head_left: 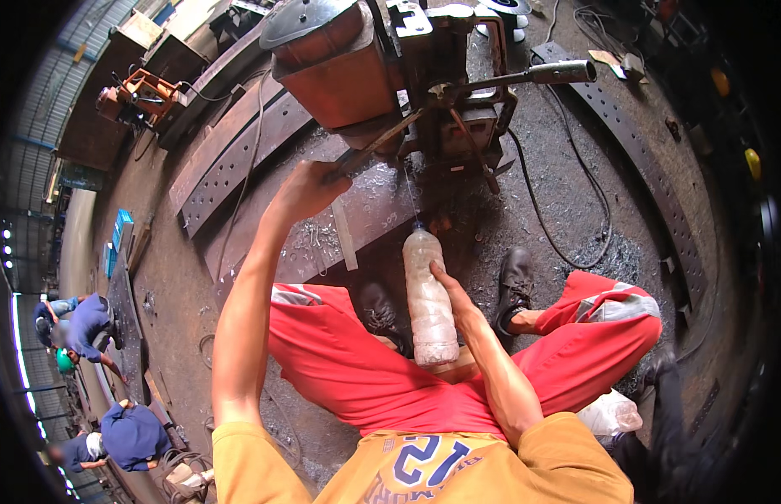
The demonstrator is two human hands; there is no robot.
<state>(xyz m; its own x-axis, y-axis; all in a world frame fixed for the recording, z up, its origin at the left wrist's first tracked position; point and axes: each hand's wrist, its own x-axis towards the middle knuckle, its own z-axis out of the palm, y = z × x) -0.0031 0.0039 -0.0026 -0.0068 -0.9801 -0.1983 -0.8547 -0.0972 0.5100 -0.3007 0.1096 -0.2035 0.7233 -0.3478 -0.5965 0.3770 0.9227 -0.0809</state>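
Head view. The left hand reaches up and forward, its fingers wrapped around the end of a lever that slants up to the right into a drilling machine with a reddish-brown housing. The right hand grasps a ribbed plastic bottle from its right side, the thumb lying along the wall; the other fingers are largely hidden behind it. The bottle, whitish and translucent, is held in front of the person's lap, between the knees, with its blue cap toward the machine. A thin pale line runs between the cap and the underside of the machine.

Beneath the machine lies a dark metal plate, strewn with shavings and crossed by a narrow flat strip. A second handle, ending in a tube, projects to the right. Farther right, a perforated beam rests on the floor, with a black cable curving between it and the machine. At the far left, two co-workers in dark blue tops bend forward, one wearing a green helmet.
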